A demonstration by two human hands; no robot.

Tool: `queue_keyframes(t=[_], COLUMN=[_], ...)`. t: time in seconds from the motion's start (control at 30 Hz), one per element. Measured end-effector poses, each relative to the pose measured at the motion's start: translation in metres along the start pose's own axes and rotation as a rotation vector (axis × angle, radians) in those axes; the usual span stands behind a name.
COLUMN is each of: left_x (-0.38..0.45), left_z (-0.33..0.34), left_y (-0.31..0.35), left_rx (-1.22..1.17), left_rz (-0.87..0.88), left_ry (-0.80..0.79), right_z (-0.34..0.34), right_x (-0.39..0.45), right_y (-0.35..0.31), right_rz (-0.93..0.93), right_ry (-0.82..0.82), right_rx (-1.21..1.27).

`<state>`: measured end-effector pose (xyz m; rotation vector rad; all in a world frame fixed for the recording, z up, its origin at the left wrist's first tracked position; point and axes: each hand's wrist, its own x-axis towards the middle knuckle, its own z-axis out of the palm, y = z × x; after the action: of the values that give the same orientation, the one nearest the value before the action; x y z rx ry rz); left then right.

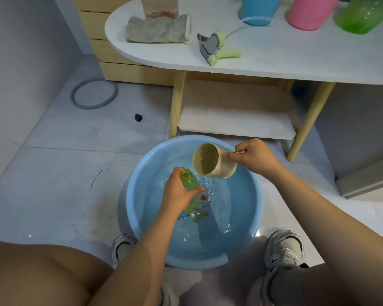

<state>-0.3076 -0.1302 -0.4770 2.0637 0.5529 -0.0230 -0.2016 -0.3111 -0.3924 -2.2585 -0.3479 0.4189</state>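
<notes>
The left hand [179,193] grips the bottle [187,178], tilted with its mouth up, near the left edge of the basin [250,191]. The right hand [254,154] grips the handle of the cup [210,161], which is tipped toward the bottle near the far edge.

Risk: the bottle mouth is narrow, so a fast tip would likely send water past it. A wet grip may slip.

The table [274,60] stands just beyond the basin and carries a cloth [157,29] and a spray head [212,44]. Nothing lies between cup and bottle.

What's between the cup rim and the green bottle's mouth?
Head view: nothing solid between cup and green bottle, just rippled water in the blue basin beneath.
</notes>
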Motion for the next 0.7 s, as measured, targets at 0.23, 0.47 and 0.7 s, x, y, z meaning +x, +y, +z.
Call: queue_keyframes(t=[0.23, 0.47, 0.7], left_x=[0.001, 0.002, 0.003], left_z=[0.0, 0.001, 0.002], left_y=[0.001, -0.001, -0.001], left_rx=[0.019, 0.048, 0.036], left_rz=[0.01, 0.011, 0.011], left_ry=[-0.041, -0.028, -0.017], right_z=[-0.001, -0.002, -0.004], right_x=[0.001, 0.001, -0.001], right_y=[-0.012, -0.022, -0.03], right_rz=[-0.07, -0.123, -0.198], right_ry=[0.013, 0.036, 0.039], right_rx=[-0.065, -0.137, -0.256])
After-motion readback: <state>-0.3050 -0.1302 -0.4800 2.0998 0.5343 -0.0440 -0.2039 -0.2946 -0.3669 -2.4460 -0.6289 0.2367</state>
